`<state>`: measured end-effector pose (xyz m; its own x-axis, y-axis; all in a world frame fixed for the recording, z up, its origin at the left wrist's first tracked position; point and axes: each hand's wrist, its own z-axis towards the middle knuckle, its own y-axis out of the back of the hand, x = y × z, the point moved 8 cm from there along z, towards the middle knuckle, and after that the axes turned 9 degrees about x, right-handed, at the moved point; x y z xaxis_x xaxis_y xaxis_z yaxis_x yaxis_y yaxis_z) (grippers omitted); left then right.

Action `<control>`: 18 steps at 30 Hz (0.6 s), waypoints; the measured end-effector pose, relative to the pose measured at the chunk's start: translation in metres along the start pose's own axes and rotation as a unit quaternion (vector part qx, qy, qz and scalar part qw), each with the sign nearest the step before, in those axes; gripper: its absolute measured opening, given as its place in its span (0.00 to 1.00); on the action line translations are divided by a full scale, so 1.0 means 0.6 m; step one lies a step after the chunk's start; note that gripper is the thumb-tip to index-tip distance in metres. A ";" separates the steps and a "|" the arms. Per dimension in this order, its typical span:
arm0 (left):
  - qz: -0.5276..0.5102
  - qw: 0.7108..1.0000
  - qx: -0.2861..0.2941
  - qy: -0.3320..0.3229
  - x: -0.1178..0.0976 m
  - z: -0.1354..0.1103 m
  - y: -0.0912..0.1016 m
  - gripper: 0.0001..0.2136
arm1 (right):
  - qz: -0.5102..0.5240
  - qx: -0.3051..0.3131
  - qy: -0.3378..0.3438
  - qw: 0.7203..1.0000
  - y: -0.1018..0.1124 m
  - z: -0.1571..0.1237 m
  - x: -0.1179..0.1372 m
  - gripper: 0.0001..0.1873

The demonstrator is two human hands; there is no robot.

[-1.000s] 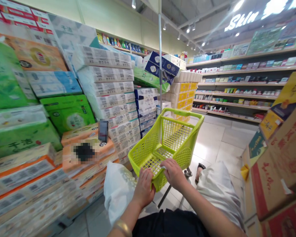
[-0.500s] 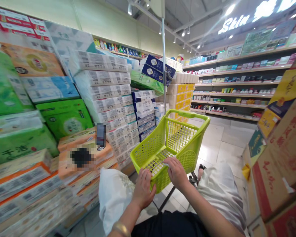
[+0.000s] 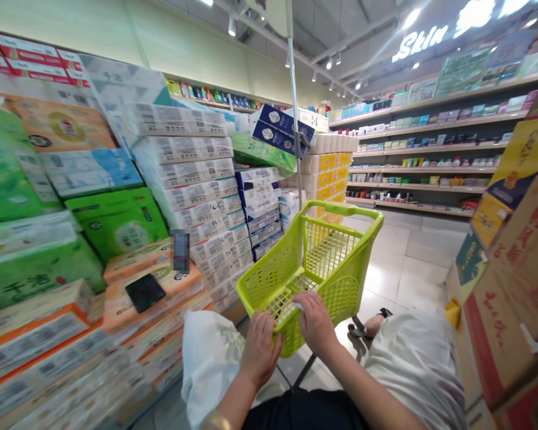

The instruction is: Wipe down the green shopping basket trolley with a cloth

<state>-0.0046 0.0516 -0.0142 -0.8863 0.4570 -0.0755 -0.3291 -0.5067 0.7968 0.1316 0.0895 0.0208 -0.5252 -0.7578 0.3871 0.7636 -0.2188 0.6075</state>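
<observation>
1. One yellow-green cart [image 3: 327, 275] stood between two knees [image 3: 213, 358].
2. One left hand [image 3: 260, 343] had its fingers closed over the cart's rim.
3. One right hand [image 3: 316, 322] curled its fingers round one white scrap [image 3: 297, 306].

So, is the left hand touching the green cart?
Touching. The head view shows the left hand with fingers resting on the green cart at its rim.

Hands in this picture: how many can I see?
2: the left hand and the right hand, side by side at the near end of the basket. No others show.
</observation>
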 end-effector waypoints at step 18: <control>0.004 1.000 0.000 0.003 0.004 -0.007 -0.006 0.08 | 0.022 0.058 0.065 0.996 -0.038 -0.013 0.045 0.26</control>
<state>-0.0070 0.0518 -0.0199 -0.8903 0.4495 -0.0731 -0.3229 -0.5099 0.7973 0.1032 0.0691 0.0118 -0.4339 -0.8399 0.3260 0.7314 -0.1171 0.6718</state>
